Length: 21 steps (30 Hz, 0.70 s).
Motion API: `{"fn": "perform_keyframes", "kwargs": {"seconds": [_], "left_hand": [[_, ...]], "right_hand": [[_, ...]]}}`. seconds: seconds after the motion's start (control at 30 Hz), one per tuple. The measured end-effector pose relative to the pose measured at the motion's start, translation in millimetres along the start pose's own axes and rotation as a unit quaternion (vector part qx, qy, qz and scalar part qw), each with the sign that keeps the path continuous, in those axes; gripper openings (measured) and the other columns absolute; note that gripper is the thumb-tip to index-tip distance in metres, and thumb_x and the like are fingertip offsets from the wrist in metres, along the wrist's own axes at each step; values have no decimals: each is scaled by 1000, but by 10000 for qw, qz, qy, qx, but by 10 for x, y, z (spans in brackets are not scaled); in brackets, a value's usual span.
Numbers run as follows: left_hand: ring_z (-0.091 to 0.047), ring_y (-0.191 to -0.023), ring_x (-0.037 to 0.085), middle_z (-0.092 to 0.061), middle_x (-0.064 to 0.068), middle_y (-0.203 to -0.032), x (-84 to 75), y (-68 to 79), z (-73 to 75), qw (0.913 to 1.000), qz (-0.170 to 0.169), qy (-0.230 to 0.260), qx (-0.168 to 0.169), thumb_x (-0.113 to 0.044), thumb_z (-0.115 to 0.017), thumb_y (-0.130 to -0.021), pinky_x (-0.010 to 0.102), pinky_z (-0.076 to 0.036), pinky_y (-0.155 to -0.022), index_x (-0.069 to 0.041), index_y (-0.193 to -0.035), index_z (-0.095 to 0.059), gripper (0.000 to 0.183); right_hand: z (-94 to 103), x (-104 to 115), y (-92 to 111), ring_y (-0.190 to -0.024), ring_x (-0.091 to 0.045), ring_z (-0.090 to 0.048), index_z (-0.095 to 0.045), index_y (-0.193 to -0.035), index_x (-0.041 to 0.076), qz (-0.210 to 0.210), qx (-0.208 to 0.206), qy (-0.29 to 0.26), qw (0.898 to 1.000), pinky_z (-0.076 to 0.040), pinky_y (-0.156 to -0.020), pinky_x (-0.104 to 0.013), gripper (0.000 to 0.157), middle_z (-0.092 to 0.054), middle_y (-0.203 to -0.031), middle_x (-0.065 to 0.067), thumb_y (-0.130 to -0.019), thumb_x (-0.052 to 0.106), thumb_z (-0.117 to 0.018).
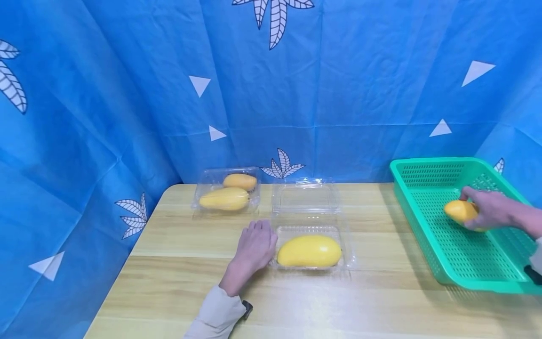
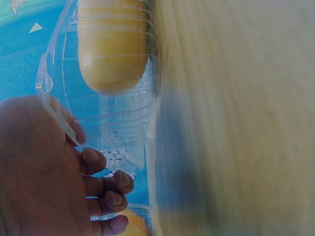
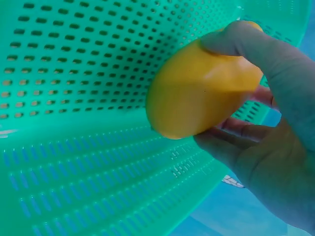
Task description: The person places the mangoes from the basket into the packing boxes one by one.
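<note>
My right hand holds an orange-yellow mango inside the green basket, thumb on one side and fingers on the other. My left hand is at the left edge of an open clear plastic clamshell box. In the left wrist view its fingers curl in and pinch the box's rim. One large yellow mango lies in the near half of this box, while the lid lies flat behind it.
A second clear plastic box stands at the table's back left, holding two yellow mangoes. The light wooden table meets a blue patterned curtain at the back and left.
</note>
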<state>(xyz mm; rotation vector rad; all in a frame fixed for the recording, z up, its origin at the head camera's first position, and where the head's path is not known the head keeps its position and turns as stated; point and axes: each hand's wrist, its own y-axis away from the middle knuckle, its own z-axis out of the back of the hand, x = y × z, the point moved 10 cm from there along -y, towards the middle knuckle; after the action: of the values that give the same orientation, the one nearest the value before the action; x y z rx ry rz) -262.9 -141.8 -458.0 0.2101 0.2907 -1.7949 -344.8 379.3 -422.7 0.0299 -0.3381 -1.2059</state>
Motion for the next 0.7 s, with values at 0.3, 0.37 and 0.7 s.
{"fn": "perform_keyframes", "kwargs": {"seconds": [0.3,0.37,0.7], "left_hand": [[-42,-78,25,-45,6,-82,6,-1,7,10000,35,-9,29,-21,-39,-105,39,-40,-72,-9,-87,-44,22],[-42,-78,25,-45,6,-82,0,-2,22,10000,28,-24,3,-20,-39,-105,39,-40,-72,-9,-87,-44,22],[-43,-78,26,-46,7,-82,-12,-2,19,9999,35,-131,-51,-20,-40,-104,39,-41,-71,-8,-86,-46,22]], "right_hand": [[203,187,80,-62,-19,-51,-41,-121,-9,-83,-443,-190,9988,-45,-48,-31,64,-56,-84,-14,-80,19,-83],[275,228,97,-62,-19,-50,-40,-126,-12,-130,-576,-181,9981,-43,-48,-31,67,-54,-83,-13,-84,23,-80],[572,637,224,-62,-14,-42,-46,-128,-14,242,-1560,40,9874,-36,-49,-28,65,-52,-88,-10,-89,30,-74]]}}
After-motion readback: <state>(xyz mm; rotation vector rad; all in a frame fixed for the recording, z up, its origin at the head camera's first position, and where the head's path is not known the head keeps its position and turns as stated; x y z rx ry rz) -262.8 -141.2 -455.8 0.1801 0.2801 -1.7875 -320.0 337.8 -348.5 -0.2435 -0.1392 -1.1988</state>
